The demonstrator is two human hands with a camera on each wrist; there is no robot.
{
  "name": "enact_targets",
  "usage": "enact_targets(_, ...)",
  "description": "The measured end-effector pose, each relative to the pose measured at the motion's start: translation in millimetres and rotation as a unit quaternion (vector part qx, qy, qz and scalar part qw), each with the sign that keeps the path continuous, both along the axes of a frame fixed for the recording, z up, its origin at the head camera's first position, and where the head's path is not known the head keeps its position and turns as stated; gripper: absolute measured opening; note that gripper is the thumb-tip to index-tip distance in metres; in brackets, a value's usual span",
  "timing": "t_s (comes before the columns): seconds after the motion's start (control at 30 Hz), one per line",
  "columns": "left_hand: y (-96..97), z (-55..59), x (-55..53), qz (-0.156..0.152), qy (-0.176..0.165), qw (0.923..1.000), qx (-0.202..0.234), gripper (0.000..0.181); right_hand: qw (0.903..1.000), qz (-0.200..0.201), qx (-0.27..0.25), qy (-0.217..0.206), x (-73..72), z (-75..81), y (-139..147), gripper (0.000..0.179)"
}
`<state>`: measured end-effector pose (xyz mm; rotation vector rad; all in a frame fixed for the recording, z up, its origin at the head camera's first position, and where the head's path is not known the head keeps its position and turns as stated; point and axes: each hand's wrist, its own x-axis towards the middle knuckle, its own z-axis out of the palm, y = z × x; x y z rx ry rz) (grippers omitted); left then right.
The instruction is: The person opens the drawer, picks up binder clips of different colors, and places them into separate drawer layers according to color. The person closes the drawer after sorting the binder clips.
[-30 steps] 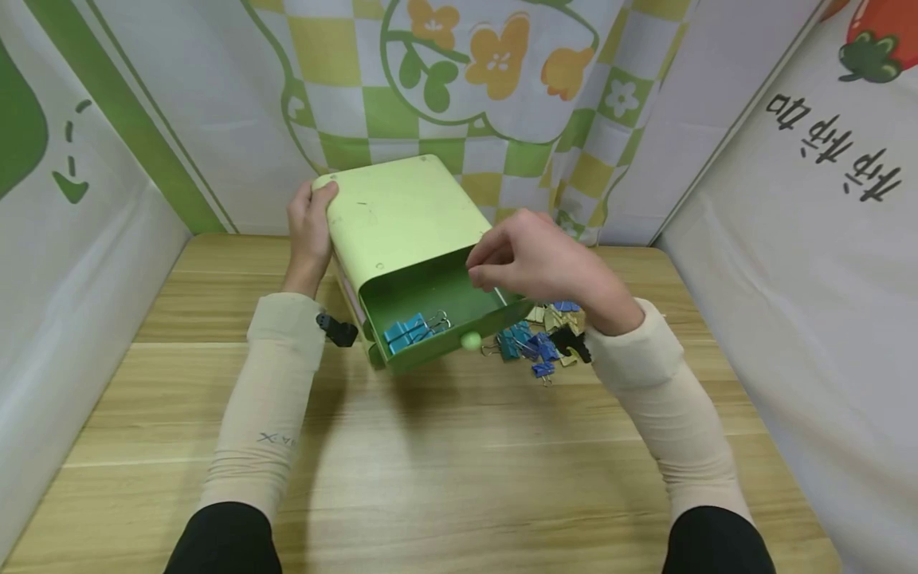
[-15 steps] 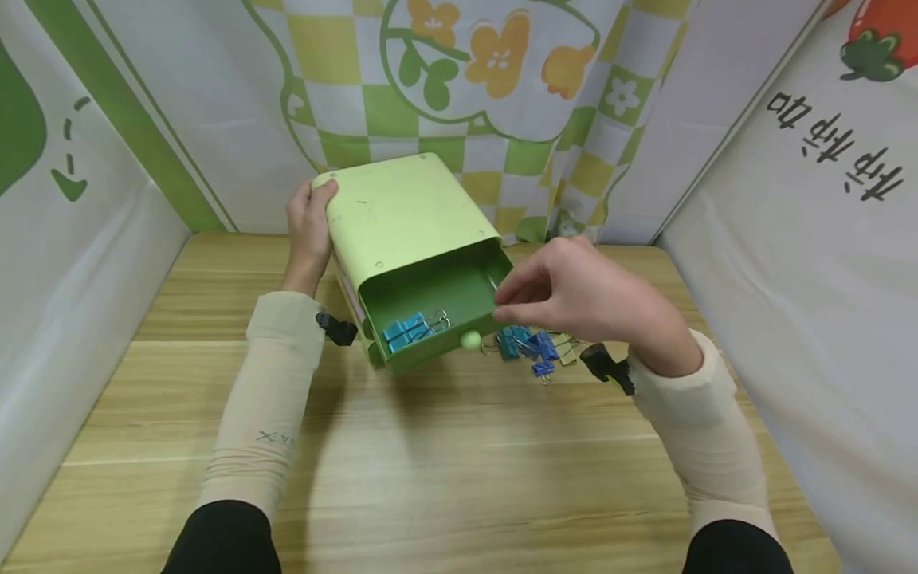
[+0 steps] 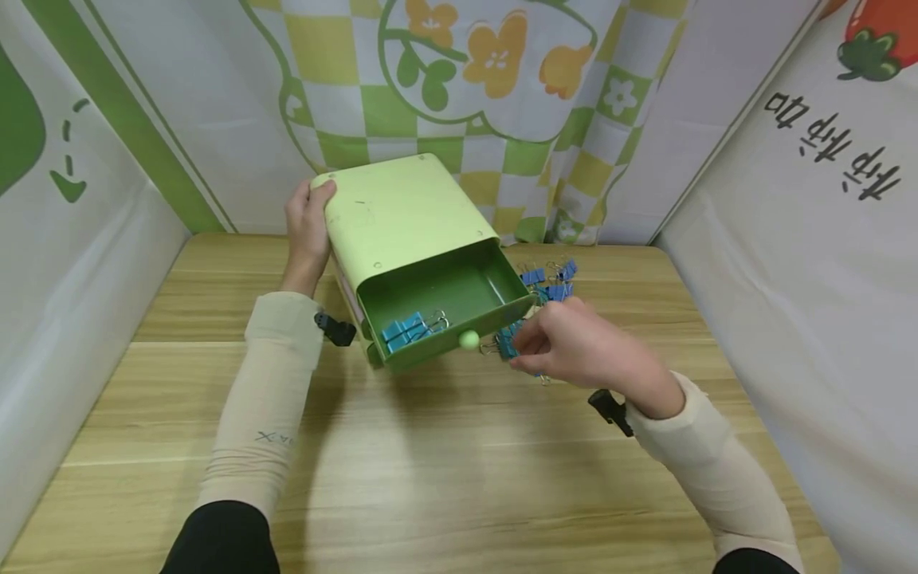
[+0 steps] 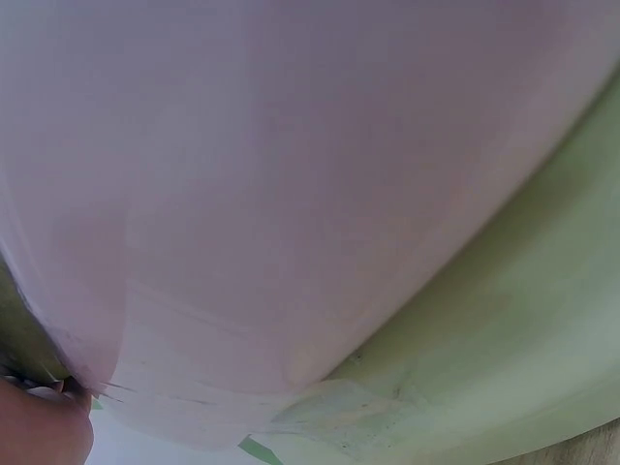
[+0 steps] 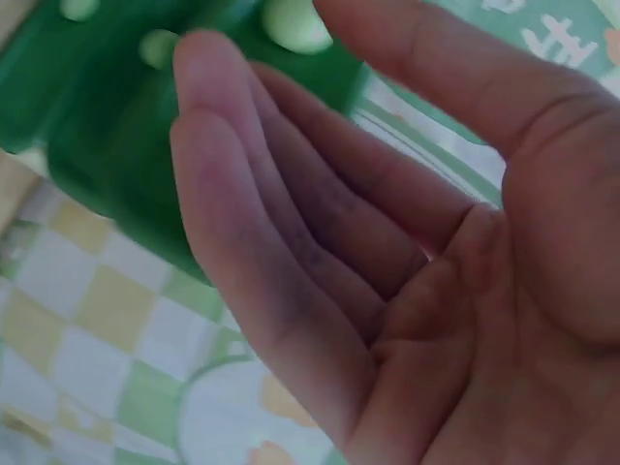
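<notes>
My left hand (image 3: pixel 307 235) holds the rear left corner of a light-green drawer box (image 3: pixel 409 215), thumb on its top edge. The box's dark-green upper drawer (image 3: pixel 437 347) is pulled out, with light-blue binder clips (image 3: pixel 405 331) lying in its front left corner. My right hand (image 3: pixel 584 347) is over the loose clips to the right of the drawer, fingers bent loosely. In the right wrist view its palm (image 5: pixel 417 320) is bare and nothing sits between fingers and thumb. A teal binder clip (image 3: pixel 508 339) lies at its fingertips; the hand hides part of the pile.
Several blue binder clips (image 3: pixel 559 291) lie on the wooden table (image 3: pixel 459 462) beyond the right hand, beside the box. A round light-green knob (image 3: pixel 469 340) sticks out from the drawer front. A checked curtain (image 3: pixel 473 159) hangs behind the box.
My right hand has come from over the drawer's right side, out and down toward the loose clips, exposing the blue ones behind. The left hand and box have stayed put.
</notes>
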<state>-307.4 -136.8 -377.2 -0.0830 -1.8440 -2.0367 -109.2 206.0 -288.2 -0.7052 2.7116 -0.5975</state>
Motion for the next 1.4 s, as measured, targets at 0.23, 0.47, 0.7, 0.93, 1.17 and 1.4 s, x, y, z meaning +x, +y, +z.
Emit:
enact_targets(0.23,-1.3,0.5,-0.1,-0.001,-0.003,1.0,0.001,0.022,0.9989,-0.024,0.01,0.039,-4.3,-43.8,0,0.026)
enact_targets(0.47,-3.1,-0.6,1.2,0.001,-0.01,0.9999,-0.004,0.024,0.9891,-0.069,0.016,0.129,-11.9,-89.0,-4,0.052)
enact_targets(0.7,-2.6,-0.9,2.1,0.001,-0.012,0.9999,0.0,0.025,0.9684,-0.09,0.04,0.229,-27.3,-124.7,-9,0.053)
enact_targets(0.93,-0.9,-1.1,2.8,-0.004,-0.009,0.9999,0.007,0.023,0.9544,-0.134,0.081,0.254,-36.2,-142.5,-17,0.046)
enact_targets(1.17,0.5,-0.3,2.5,-0.003,-0.008,0.9999,0.013,0.02,0.9391,-0.163,0.097,0.287,-45.2,-153.8,-25,0.023)
enact_targets(1.4,1.3,1.3,1.9,-0.007,-0.003,0.9998,0.016,0.019,0.9412,-0.189,0.1,0.262,-50.8,-151.6,-26,0.022)
